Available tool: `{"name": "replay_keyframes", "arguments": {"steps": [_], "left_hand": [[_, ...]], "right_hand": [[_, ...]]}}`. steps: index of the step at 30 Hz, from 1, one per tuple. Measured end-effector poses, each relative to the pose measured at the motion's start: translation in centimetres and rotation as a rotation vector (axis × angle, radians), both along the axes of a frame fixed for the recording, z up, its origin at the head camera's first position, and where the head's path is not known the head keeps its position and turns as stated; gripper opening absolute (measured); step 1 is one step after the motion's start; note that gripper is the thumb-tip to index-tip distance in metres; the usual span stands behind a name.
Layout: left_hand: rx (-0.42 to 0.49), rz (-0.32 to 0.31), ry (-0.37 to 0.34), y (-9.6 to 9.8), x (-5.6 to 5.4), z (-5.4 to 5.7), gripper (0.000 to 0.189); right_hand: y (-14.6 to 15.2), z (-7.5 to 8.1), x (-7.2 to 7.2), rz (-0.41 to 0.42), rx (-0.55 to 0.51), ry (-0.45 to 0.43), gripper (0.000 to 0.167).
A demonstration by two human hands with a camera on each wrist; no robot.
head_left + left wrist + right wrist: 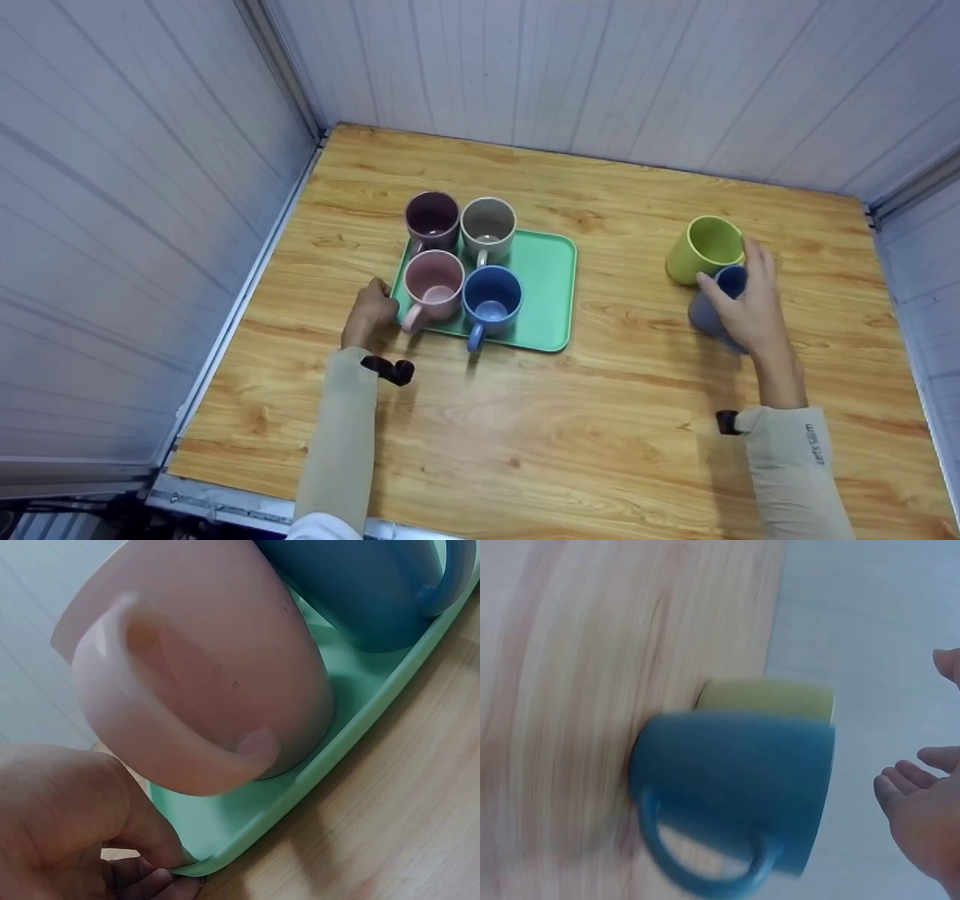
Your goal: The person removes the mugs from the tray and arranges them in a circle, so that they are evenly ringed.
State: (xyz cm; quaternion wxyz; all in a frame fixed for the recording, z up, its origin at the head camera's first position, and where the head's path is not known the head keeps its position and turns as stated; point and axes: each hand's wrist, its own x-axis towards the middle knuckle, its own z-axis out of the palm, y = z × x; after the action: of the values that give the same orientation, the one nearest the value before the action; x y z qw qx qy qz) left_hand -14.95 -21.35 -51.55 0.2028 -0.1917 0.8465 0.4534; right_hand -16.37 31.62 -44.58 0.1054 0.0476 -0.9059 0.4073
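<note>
My left hand (369, 309) pinches the left corner of a green tray (551, 289), thumb on the rim and fingers beneath it. On the tray stand a dark purple mug (433, 216), a beige mug (489, 225), a pink mug (433, 281) and a blue mug (493, 304). The pink mug is nearest to that hand. At the right, my right hand (752, 311) hovers over a grey-blue mug (727, 780), thumb and fingers spread apart. In the right wrist view a gap shows between hand and mug. A yellow-green mug (684, 261) stands upright just behind it.
Everything stands on a wood-grained table (600, 420). White panel walls (480, 75) enclose its back and sides. Bare tabletop lies between the tray and the two mugs at the right. A metal edge (217, 502) runs along the table's front left.
</note>
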Motion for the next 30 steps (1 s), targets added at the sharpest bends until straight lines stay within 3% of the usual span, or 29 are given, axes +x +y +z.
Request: {"name": "replay_keyframes", "arguments": {"steps": [5,12,21,30], "left_hand": [[0.031,0.021,-0.04,0.2,-0.3,0.0,0.028],[-0.068,-0.038,0.055,0.1,-0.1,-0.3,0.029],[-0.067,-0.037,0.037,0.2,-0.3,0.0,0.029],[-0.066,-0.034,0.037,0.0,-0.2,-0.2,0.028]], "right_hand": [[-2.4,-0.5,-0.1,0.038,-0.04,0.082,0.078],[-6.0,-1.0,0.0,0.086,-0.058,0.047,0.079],[-9.8,-1.4,0.3,0.163,-0.1,0.081,0.077],[-12.1,-1.6,0.4,0.188,-0.172,0.032,0.074]]}}
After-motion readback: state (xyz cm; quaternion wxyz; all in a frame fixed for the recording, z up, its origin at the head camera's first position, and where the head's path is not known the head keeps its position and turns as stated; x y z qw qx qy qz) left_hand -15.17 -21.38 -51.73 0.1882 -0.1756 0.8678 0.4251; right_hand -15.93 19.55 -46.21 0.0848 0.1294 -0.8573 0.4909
